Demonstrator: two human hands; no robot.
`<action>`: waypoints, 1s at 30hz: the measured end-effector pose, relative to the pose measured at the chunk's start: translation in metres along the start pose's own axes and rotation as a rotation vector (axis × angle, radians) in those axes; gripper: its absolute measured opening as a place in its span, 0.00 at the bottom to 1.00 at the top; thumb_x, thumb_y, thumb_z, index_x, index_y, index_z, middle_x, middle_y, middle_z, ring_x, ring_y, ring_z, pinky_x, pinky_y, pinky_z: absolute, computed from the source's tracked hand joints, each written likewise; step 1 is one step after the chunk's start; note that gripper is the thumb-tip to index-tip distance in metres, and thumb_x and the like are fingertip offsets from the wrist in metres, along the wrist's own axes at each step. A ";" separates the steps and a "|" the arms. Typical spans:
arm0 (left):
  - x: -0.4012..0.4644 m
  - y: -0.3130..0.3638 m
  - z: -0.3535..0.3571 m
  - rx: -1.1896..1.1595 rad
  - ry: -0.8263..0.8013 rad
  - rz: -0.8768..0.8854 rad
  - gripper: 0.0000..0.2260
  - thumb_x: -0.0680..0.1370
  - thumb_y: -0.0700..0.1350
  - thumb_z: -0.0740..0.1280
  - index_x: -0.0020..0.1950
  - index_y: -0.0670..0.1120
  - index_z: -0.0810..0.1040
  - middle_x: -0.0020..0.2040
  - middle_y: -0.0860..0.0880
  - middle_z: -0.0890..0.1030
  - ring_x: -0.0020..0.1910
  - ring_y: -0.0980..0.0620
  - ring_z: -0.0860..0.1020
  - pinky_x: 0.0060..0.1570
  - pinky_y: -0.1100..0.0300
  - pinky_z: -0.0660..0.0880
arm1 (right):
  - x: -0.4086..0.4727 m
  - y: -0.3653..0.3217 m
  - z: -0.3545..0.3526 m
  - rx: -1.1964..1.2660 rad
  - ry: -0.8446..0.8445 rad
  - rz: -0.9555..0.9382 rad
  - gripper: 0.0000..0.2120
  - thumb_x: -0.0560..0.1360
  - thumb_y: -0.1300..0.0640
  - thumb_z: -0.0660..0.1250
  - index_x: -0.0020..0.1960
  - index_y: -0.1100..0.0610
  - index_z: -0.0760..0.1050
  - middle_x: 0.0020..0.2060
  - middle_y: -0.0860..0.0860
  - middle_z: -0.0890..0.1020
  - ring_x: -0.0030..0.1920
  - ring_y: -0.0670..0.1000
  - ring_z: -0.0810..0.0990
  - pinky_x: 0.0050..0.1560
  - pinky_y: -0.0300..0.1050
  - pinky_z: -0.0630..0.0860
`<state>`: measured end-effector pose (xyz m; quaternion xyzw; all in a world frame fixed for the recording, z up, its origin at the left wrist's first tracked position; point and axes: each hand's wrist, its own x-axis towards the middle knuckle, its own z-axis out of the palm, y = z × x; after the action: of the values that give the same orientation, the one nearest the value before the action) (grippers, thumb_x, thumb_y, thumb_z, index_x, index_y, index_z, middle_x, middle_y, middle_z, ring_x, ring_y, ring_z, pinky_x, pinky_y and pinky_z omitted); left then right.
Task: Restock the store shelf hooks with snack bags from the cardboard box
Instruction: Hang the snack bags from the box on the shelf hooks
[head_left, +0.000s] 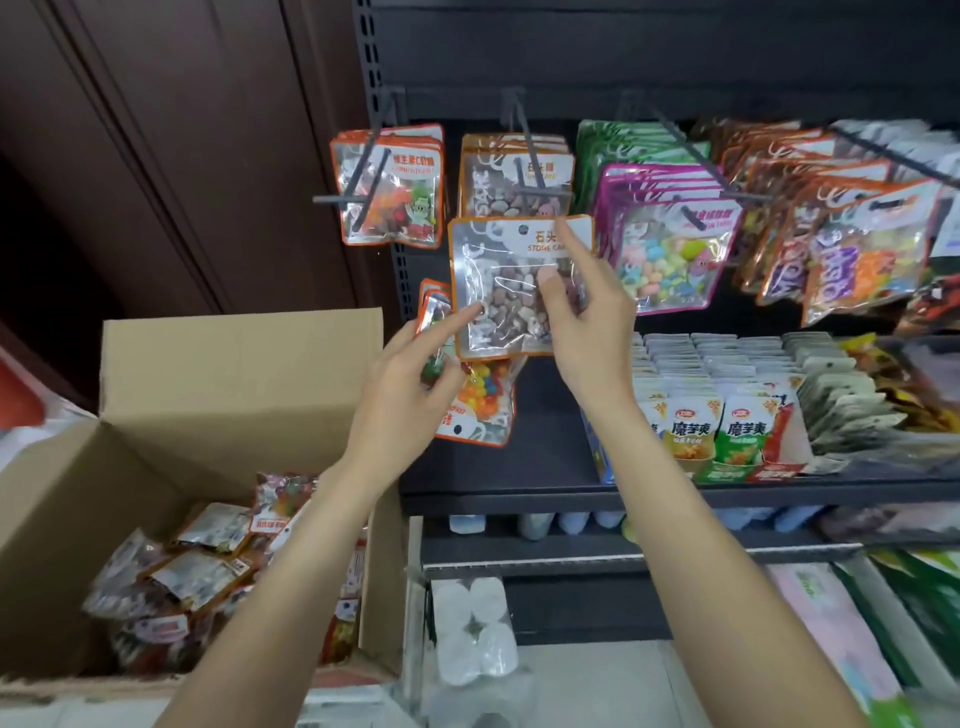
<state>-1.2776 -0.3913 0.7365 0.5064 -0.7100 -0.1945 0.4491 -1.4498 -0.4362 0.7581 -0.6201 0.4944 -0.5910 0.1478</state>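
- Mid-restock: right hand (582, 312) pinching stone candy bag (511, 286), raised just below its hook (524, 150), not yet hung.
- Left hand (410, 374) gripping more candy bags (478, 395), forefinger touching the raised bag.
- Cardboard box (171, 384) holding many more bags.

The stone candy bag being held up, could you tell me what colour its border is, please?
Orange, framing the stone candy bag; the head view shows it clearly.

Dark brown door (156, 156) at left, plastic-wrapped white rolls (475, 631) low beside the shelving
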 end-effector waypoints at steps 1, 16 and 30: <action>0.002 -0.003 0.002 -0.001 0.003 -0.001 0.24 0.79 0.37 0.61 0.69 0.61 0.72 0.52 0.44 0.77 0.37 0.43 0.74 0.37 0.49 0.75 | 0.001 0.001 0.002 -0.009 0.020 -0.007 0.19 0.80 0.58 0.63 0.71 0.53 0.70 0.57 0.60 0.78 0.54 0.48 0.72 0.52 0.26 0.67; 0.053 -0.040 0.017 0.074 0.028 -0.040 0.26 0.80 0.39 0.62 0.75 0.55 0.62 0.62 0.49 0.77 0.43 0.53 0.75 0.39 0.61 0.70 | 0.086 0.033 0.045 -0.314 0.003 0.037 0.23 0.76 0.58 0.67 0.70 0.54 0.70 0.55 0.54 0.70 0.40 0.46 0.71 0.43 0.39 0.69; 0.026 -0.035 0.014 -0.694 0.185 -0.284 0.26 0.75 0.40 0.71 0.70 0.57 0.68 0.66 0.50 0.76 0.62 0.51 0.78 0.59 0.49 0.77 | -0.026 0.034 0.028 0.145 -0.189 0.309 0.29 0.75 0.47 0.69 0.73 0.45 0.62 0.67 0.48 0.70 0.64 0.44 0.73 0.65 0.49 0.73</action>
<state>-1.2718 -0.4313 0.7151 0.4327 -0.4812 -0.4370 0.6247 -1.4346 -0.4429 0.7096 -0.5771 0.5238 -0.5346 0.3268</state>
